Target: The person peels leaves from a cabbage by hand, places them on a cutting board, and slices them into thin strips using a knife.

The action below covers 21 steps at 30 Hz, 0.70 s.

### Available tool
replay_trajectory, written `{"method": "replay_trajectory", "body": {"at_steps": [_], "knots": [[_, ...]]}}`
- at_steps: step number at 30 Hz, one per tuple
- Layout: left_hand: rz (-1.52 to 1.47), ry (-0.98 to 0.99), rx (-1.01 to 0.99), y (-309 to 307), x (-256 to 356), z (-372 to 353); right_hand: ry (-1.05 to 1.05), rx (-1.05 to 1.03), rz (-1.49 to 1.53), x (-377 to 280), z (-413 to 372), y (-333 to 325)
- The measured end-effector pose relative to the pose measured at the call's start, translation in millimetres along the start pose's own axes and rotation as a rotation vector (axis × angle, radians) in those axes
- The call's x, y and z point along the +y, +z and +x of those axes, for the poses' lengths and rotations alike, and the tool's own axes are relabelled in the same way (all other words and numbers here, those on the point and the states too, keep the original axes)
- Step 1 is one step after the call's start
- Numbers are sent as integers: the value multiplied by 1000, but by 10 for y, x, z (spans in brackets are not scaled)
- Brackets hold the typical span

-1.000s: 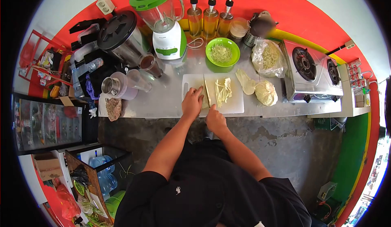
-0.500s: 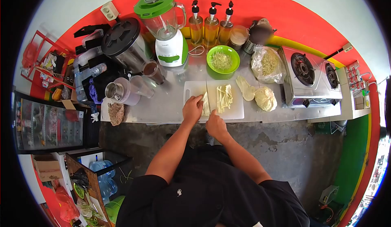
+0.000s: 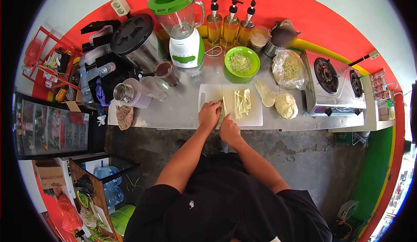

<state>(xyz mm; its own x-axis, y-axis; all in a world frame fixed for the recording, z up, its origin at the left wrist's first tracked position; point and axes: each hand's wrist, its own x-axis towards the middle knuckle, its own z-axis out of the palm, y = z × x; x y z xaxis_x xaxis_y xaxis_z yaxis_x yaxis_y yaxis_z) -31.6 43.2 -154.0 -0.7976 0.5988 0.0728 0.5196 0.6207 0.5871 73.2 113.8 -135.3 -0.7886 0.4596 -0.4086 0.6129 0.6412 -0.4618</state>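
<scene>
On the white cutting board [image 3: 256, 119] my left hand [image 3: 210, 115] lies with bent fingers pressed down on a pale cabbage piece, mostly hidden under them. My right hand [image 3: 230, 129] is closed around a knife [image 3: 222, 95]; its blade shows only as a thin line pointing away from me, close beside the left fingertips. A narrow cabbage strip [image 3: 225, 105] lies along the blade. To the right on the board rests a pile of cut cabbage strips [image 3: 242, 104]. Off the board's right side are a loose cabbage leaf [image 3: 265, 93] and a partial cabbage head [image 3: 286, 106].
Behind the board stands a green bowl [image 3: 254, 70] of pale shreds. A plastic bag [image 3: 290, 68] of similar shreds sits before the gas stove [image 3: 328, 81]. Left are a blender [image 3: 184, 51], a steel container [image 3: 139, 46] and cups. Pump bottles [image 3: 230, 29] line the wall.
The view has shifted slightly. Both hands stay at the board with only small movement, and the cabbage beside the left fingers now shows as a narrower strip along the blade.
</scene>
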Motion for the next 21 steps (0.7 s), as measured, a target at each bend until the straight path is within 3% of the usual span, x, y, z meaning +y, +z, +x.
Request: {"method": "replay_trajectory", "body": {"at_steps": [14, 21], "knots": [[96, 69, 88, 84, 6, -44, 60, -101, -97, 75, -348, 26], [72, 44, 89, 115, -10, -33, 34, 20, -17, 99, -213, 99]]}}
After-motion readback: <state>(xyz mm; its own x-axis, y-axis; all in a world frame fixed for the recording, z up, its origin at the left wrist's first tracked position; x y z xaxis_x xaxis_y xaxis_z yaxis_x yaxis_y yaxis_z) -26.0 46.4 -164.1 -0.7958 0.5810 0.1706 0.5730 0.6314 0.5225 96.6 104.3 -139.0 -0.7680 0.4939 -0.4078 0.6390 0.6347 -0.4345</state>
